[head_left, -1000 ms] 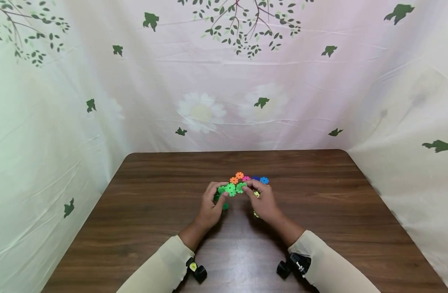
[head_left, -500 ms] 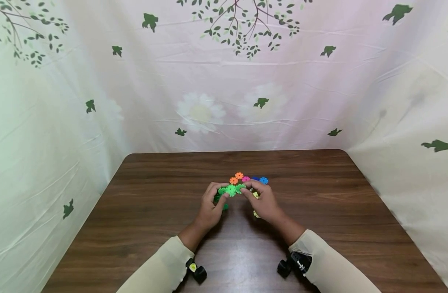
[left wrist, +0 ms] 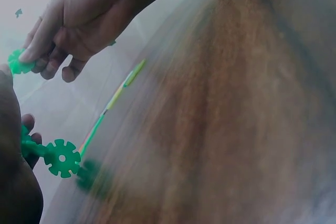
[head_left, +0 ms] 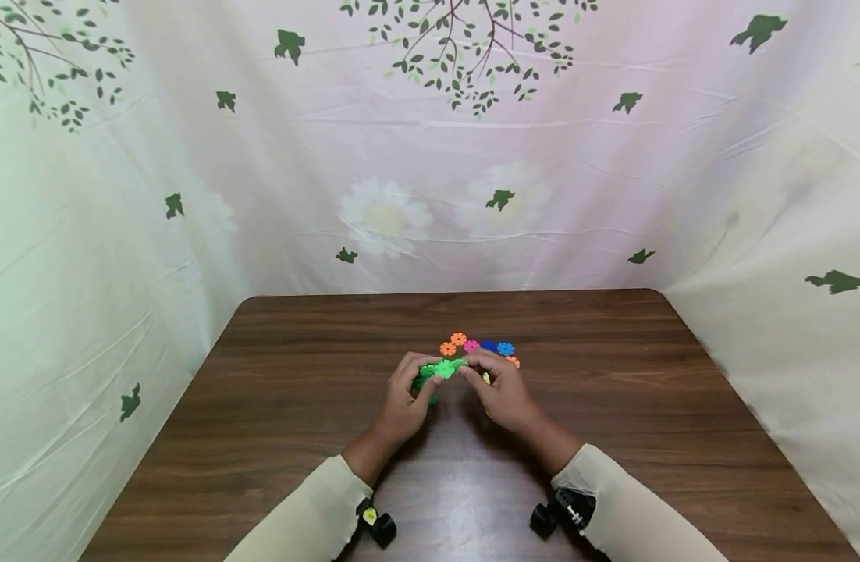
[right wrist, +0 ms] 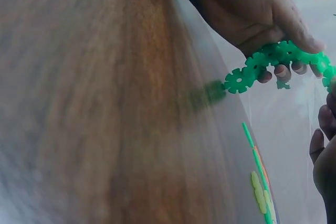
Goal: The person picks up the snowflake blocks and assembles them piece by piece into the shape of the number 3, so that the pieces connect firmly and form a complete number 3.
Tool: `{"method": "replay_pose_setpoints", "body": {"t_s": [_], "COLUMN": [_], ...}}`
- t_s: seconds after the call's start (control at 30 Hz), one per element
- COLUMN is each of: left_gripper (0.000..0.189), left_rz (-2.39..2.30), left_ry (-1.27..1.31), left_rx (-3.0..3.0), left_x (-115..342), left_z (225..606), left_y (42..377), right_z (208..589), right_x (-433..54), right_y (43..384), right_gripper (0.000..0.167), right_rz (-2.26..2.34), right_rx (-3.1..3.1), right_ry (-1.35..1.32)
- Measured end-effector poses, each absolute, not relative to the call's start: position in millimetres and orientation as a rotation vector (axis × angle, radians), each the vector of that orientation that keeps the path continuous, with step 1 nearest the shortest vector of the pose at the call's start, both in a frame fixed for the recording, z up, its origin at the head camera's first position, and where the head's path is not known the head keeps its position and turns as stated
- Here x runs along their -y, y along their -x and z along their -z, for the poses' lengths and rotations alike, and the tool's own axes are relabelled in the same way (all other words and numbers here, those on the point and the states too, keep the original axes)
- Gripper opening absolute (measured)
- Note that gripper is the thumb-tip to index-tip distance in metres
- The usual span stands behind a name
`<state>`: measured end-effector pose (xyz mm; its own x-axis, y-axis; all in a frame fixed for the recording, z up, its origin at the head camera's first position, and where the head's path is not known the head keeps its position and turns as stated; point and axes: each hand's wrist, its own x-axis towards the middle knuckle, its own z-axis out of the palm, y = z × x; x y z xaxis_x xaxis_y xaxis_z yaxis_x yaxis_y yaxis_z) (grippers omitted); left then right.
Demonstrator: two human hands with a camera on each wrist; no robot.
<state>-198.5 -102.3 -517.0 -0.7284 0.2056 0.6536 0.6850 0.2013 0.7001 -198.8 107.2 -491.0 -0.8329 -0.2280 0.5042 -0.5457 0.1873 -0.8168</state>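
Observation:
A chain of green notched disc pieces (head_left: 444,369) is held between both hands above the table's middle. My left hand (head_left: 400,402) grips its left part, thumb in front and fingers behind. At the chain's right end, my right hand (head_left: 506,396) pinches a green disc (left wrist: 21,62) between thumb and fingertips. One disc (right wrist: 239,80) at the lower end of the chain hangs low near the tabletop in the right wrist view. My left palm and fingers hide part of the chain.
Behind the hands on the brown table (head_left: 296,336) lie linked discs: orange (head_left: 458,339), pink (head_left: 471,346) and blue (head_left: 505,348). Yellow discs (right wrist: 258,191) are partly hidden by the right hand. Printed cloth (head_left: 430,172) surrounds the table's back and sides.
The green disc at the right end has turned from face-on to nearly edge-on. My right hand has shifted slightly left, covering more of the yellow discs. The left hand keeps its grip.

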Motion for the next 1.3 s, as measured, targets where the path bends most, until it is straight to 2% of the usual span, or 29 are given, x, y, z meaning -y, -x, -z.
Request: {"method": "replay_pose_setpoints", "body": {"t_s": [0.47,0.8,1.07,1.3], "left_gripper": [0.028,0.028,0.036,0.035], "left_rz": [1.627,1.818,1.777,1.714], "left_ry": [0.831,0.71,0.732,0.772], "left_rx": [2.112,2.086,2.075,2.096], "left_x": [104.8,103.3,103.1,104.5], "left_z": [516.6,513.5,511.6,515.7], "left_y": [197.8,194.0,196.3,198.3], "right_z": [491.4,490.7,496.4,504.3], "right_x": [-106.6,-120.3,-139.4,-154.0], "right_y": [201.4,206.6,209.6,205.8], "right_gripper": [0.016,0.029,0.024,0.021], "right_rz": [-1.704,-1.66,-1.568,-1.576], "right_rx": [2.189,2.19,2.286,2.355], "right_ry": [-0.756,-0.811,-0.713,-0.59]}}
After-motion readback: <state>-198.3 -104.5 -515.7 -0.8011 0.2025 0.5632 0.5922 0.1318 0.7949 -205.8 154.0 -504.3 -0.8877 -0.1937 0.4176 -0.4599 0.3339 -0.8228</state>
